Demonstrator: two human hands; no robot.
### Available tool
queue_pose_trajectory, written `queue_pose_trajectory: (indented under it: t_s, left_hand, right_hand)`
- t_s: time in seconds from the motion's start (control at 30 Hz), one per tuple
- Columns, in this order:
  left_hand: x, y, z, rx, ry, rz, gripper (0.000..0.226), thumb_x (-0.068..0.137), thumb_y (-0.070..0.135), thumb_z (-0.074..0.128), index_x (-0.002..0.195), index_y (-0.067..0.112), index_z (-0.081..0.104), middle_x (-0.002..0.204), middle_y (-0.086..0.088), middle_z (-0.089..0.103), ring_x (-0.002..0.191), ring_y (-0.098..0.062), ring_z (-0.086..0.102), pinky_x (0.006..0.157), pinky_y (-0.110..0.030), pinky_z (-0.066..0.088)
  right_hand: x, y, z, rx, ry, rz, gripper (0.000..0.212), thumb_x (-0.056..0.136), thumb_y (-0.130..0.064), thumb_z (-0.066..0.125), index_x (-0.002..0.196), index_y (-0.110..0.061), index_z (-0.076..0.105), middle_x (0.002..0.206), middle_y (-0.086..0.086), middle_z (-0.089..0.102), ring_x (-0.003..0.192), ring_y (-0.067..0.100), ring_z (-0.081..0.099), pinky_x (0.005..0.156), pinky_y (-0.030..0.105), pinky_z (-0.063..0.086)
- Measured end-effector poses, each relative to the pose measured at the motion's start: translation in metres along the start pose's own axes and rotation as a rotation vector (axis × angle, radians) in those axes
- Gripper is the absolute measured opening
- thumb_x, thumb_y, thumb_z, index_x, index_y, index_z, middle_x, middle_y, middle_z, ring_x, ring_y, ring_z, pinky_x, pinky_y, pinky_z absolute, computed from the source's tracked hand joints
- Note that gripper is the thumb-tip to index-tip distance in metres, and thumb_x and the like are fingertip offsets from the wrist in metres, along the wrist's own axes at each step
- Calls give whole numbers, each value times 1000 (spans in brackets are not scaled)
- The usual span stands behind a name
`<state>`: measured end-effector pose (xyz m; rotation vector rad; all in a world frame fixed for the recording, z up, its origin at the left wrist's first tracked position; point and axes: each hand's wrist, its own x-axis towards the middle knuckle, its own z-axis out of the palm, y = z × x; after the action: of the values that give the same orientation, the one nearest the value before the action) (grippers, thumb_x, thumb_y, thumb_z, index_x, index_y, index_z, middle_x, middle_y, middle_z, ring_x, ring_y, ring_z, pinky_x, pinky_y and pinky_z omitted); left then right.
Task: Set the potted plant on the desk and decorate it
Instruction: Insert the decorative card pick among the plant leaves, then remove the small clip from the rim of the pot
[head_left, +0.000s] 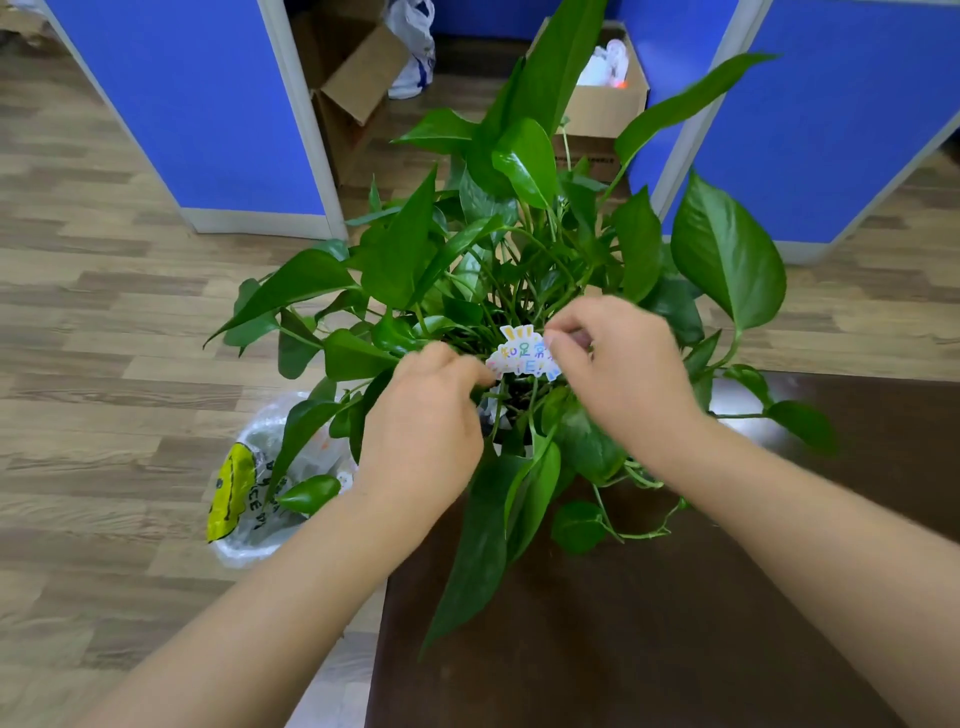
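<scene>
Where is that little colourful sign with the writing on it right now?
The colourful sign is at the picture's centre, pinched between the left hand and right hand, just above the middle of the potted plant on the dark desk.

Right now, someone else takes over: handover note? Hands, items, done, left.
Left hand: fingertips pinching the left edge of the small white decorative tag with colourful lettering.
Right hand: pinching the tag's right edge.
Leafy green potted plant: already standing on the corner of the dark brown desk; its pot is hidden by leaves. The tag sits low among the stems, above the plant's centre; whether it is planted in the soil cannot be seen.
Clear plastic bag with a yellow print: on the floor left of the desk.
Done: plant on desk.
Left: settle the tag, release it.
</scene>
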<state>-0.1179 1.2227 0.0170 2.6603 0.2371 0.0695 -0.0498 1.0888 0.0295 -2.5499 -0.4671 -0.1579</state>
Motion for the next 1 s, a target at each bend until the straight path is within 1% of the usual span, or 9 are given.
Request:
queue_pose_trajectory:
  t_s: [0.07, 0.13, 0.23, 0.37, 0.53, 0.7, 0.8, 0.87, 1.0]
  left_hand:
    - [-10, 0, 1, 22, -43, 38, 41, 89, 6, 36, 114, 18, 65, 114, -3, 60, 109, -24, 56, 86, -38, 49]
    - [-14, 1, 5, 34, -115, 48, 44, 88, 11, 30, 117, 20, 62, 115, -2, 60, 105, -27, 60, 83, -40, 51]
    - [-16, -2, 13, 151, -261, 49, 39, 91, 18, 34, 122, 25, 55, 122, 1, 47, 103, -25, 59, 73, -35, 47]
    - [-14, -7, 17, 379, -263, 79, 40, 92, 30, 33, 129, 25, 49, 116, -4, 44, 95, -27, 61, 63, -30, 37]
    - [-4, -10, 16, 438, -216, 75, 53, 94, 22, 33, 146, 23, 24, 126, -5, 49, 106, -29, 61, 64, -31, 37]
    - [0, -14, 17, 332, -214, 35, 55, 94, 20, 34, 148, 27, 21, 130, -4, 48, 112, -28, 58, 79, -37, 49]
    - [-1, -15, 19, 294, -203, 32, 56, 94, 19, 34, 148, 29, 20, 129, -3, 48, 110, -28, 59, 78, -35, 49]
    - [-2, -15, 22, 276, -198, 33, 56, 95, 20, 33, 148, 30, 19, 130, -3, 48, 110, -28, 59, 78, -34, 49]
    - [-6, -16, 23, 258, -215, 41, 55, 95, 23, 31, 148, 32, 19, 127, -2, 49, 109, -28, 59, 78, -33, 48]
  right_hand:
    - [-17, -14, 1, 97, -71, -35, 19, 88, -21, 53, 91, -14, 70, 94, 2, 70, 86, 17, 62, 74, 27, 48]
    - [-26, -21, 10, 117, -200, -26, 20, 88, -20, 51, 93, -17, 69, 95, 1, 73, 89, 21, 64, 79, 34, 51]
    - [-24, -19, 23, 19, -315, 82, 24, 90, -20, 45, 106, -18, 62, 103, 6, 71, 94, 28, 63, 78, 37, 52]
    - [-22, -13, 27, -264, -385, 45, 26, 90, -20, 45, 109, -17, 63, 109, 8, 68, 100, 30, 61, 67, 29, 39]
    - [-32, -25, 31, -487, -527, -186, 31, 90, -12, 44, 119, -12, 54, 128, 5, 53, 102, 30, 63, 57, 29, 33]
    - [-21, -28, 41, -516, -663, -90, 49, 89, -7, 42, 137, -16, 37, 132, 7, 47, 111, 31, 58, 61, 31, 36]
    - [-14, -34, 43, -589, -771, -66, 52, 92, -9, 40, 142, -14, 30, 137, 7, 45, 121, 30, 51, 80, 38, 46]
    - [-12, -38, 45, -628, -833, -40, 51, 93, -11, 41, 142, -10, 30, 141, 7, 43, 126, 27, 47, 93, 39, 45]
    - [-7, -41, 53, -621, -850, -7, 55, 91, -15, 45, 143, -7, 27, 142, 9, 40, 128, 26, 46, 96, 38, 45]
